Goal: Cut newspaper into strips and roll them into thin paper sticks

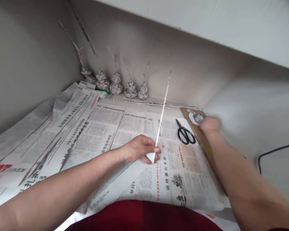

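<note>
My left hand point(141, 149) is closed on a thin rolled paper tube point(163, 112), pinched near its lower end. The tube slants up and away, and a loose strip of newspaper point(125, 178) trails from its lower end toward me. At the right, my right hand point(210, 124) touches a small, round, greyish-white object point(197, 118) on a brown cardboard strip point(195, 128). Its fingers are mostly hidden and blurred, so their grip does not show. Black-handled scissors point(186, 133) lie between the two hands, points facing away.
Newspaper sheets point(106, 128) cover the work surface, with cut strips point(72, 115) stacked at the left. Several gourd-shaped woven paper pieces point(116, 83) stand along the back wall. Thin paper tubes point(159, 103) lie before them. A slanted panel point(219, 22) hangs overhead; a black cable point(274, 149) is at right.
</note>
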A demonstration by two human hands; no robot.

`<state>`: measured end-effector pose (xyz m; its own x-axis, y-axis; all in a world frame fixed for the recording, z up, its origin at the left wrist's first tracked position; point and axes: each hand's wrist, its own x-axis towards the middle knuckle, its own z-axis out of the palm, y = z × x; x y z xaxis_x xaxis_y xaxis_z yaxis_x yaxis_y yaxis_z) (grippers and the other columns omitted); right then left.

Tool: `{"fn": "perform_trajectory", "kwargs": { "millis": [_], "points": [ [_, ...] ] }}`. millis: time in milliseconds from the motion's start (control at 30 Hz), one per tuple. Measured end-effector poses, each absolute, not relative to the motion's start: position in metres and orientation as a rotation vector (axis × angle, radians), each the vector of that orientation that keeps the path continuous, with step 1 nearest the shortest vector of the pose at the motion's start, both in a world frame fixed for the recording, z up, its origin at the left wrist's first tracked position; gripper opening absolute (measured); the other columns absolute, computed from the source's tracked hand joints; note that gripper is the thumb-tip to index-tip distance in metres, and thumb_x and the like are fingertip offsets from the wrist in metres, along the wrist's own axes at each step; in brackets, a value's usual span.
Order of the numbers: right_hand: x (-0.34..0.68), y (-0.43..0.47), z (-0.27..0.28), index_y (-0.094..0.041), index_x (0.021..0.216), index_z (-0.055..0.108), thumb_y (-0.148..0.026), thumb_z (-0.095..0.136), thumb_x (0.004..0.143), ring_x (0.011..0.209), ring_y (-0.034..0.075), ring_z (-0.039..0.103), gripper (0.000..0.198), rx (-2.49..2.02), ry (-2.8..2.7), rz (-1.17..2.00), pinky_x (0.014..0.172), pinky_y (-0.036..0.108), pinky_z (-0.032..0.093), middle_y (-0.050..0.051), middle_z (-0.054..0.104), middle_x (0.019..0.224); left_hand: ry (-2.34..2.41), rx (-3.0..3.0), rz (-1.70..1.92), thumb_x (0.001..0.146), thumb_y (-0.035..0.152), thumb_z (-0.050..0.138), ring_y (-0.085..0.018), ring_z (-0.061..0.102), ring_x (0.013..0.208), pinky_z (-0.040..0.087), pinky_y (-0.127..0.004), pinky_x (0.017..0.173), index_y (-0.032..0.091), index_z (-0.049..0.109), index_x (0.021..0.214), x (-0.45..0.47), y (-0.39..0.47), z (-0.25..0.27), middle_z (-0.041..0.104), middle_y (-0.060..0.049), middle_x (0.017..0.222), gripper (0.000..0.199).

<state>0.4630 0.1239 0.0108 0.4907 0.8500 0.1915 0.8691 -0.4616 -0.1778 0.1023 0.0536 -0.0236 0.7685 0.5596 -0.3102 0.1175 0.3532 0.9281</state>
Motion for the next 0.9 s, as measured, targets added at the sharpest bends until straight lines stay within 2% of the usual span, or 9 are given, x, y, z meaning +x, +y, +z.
{"fn": "perform_trajectory", "kwargs": {
  "millis": [133, 267, 333, 367, 467, 533, 600, 767, 900],
  "points": [
    [0.470, 0.121, 0.011, -0.002, 0.093, 0.070, -0.023, 0.062, 0.080, 0.104, 0.041, 0.060, 0.025, -2.662, -1.364, -0.190, 0.076, 0.044, 0.041, 0.030, 0.065, 0.099, 0.662, 1.197, 0.339, 0.078, 0.038, 0.067, -0.018, 0.066, 0.081, 0.054, -0.030, 0.065, 0.012, 0.068, 0.084, 0.101, 0.054, -0.021, 0.069, -0.009, 0.080, 0.027],
    [0.454, 0.113, 0.020, 0.004, 0.121, 0.057, -0.030, 0.064, 0.081, 0.110, 0.041, 0.056, 0.053, -2.608, -1.348, -0.301, 0.076, 0.043, 0.038, 0.038, 0.052, 0.120, 0.652, 1.199, 0.347, 0.078, 0.039, 0.067, -0.018, 0.066, 0.079, 0.054, -0.031, 0.065, 0.012, 0.068, 0.084, 0.100, 0.055, -0.020, 0.069, -0.008, 0.079, 0.028],
    [0.432, 0.108, 0.022, -0.001, 0.125, 0.055, -0.033, 0.061, 0.083, 0.114, 0.040, 0.053, 0.053, -2.531, -1.391, -0.314, 0.079, 0.043, 0.037, 0.035, 0.048, 0.128, 0.654, 1.201, 0.343, 0.079, 0.039, 0.067, -0.018, 0.065, 0.079, 0.054, -0.030, 0.065, 0.011, 0.068, 0.084, 0.100, 0.055, -0.020, 0.069, -0.008, 0.078, 0.028],
    [0.417, 0.106, 0.022, -0.006, 0.119, 0.061, -0.034, 0.059, 0.085, 0.113, 0.038, 0.054, 0.045, -2.490, -1.438, -0.284, 0.080, 0.042, 0.038, 0.030, 0.052, 0.126, 0.657, 1.200, 0.340, 0.079, 0.039, 0.067, -0.018, 0.065, 0.078, 0.053, -0.030, 0.065, 0.011, 0.067, 0.085, 0.100, 0.055, -0.021, 0.069, -0.008, 0.078, 0.028],
    [0.366, 0.093, 0.019, -0.022, 0.098, 0.072, -0.038, 0.049, 0.091, 0.094, 0.024, 0.064, 0.029, -2.252, -1.643, 0.131, 0.074, 0.034, 0.044, 0.010, 0.070, 0.103, 0.661, 1.207, 0.343, 0.079, 0.040, 0.066, -0.017, 0.065, 0.078, 0.053, -0.030, 0.064, 0.011, 0.067, 0.087, 0.100, 0.055, -0.021, 0.069, -0.009, 0.079, 0.029],
    [0.331, 0.081, 0.014, -0.025, 0.104, 0.071, -0.042, 0.046, 0.092, 0.092, 0.022, 0.064, 0.033, -1.733, -1.624, 0.923, 0.071, 0.032, 0.047, 0.007, 0.070, 0.106, 0.656, 1.213, 0.349, 0.079, 0.040, 0.066, -0.017, 0.065, 0.078, 0.053, -0.030, 0.064, 0.012, 0.067, 0.087, 0.100, 0.055, -0.020, 0.069, -0.008, 0.080, 0.030],
    [0.304, 0.068, 0.010, -0.025, 0.103, 0.073, -0.048, 0.052, 0.089, 0.098, 0.022, 0.061, 0.034, -1.382, -1.542, 1.357, 0.071, 0.031, 0.048, 0.007, 0.069, 0.111, 0.650, 1.216, 0.354, 0.080, 0.040, 0.066, -0.017, 0.065, 0.078, 0.053, -0.030, 0.064, 0.012, 0.066, 0.086, 0.100, 0.055, -0.019, 0.068, -0.008, 0.080, 0.029],
    [0.280, 0.053, -0.003, -0.026, 0.090, 0.076, -0.049, 0.067, 0.079, 0.077, 0.020, 0.060, 0.028, -1.280, -1.342, 1.512, 0.052, 0.029, 0.042, 0.006, 0.070, 0.099, 0.652, 1.210, 0.360, 0.079, 0.038, 0.067, -0.018, 0.066, 0.079, 0.054, -0.031, 0.064, 0.013, 0.067, 0.085, 0.101, 0.054, -0.022, 0.069, -0.008, 0.080, 0.026],
    [0.282, 0.057, -0.013, -0.025, 0.080, 0.076, -0.044, 0.071, 0.076, 0.084, 0.020, 0.061, 0.020, -1.197, -1.272, 1.458, 0.067, 0.033, 0.046, 0.005, 0.071, 0.091, 0.668, 1.193, 0.328, 0.076, 0.036, 0.070, -0.019, 0.067, 0.082, 0.054, -0.031, 0.067, 0.012, 0.068, 0.081, 0.102, 0.053, -0.026, 0.070, -0.009, 0.083, 0.024]
  ]
}}
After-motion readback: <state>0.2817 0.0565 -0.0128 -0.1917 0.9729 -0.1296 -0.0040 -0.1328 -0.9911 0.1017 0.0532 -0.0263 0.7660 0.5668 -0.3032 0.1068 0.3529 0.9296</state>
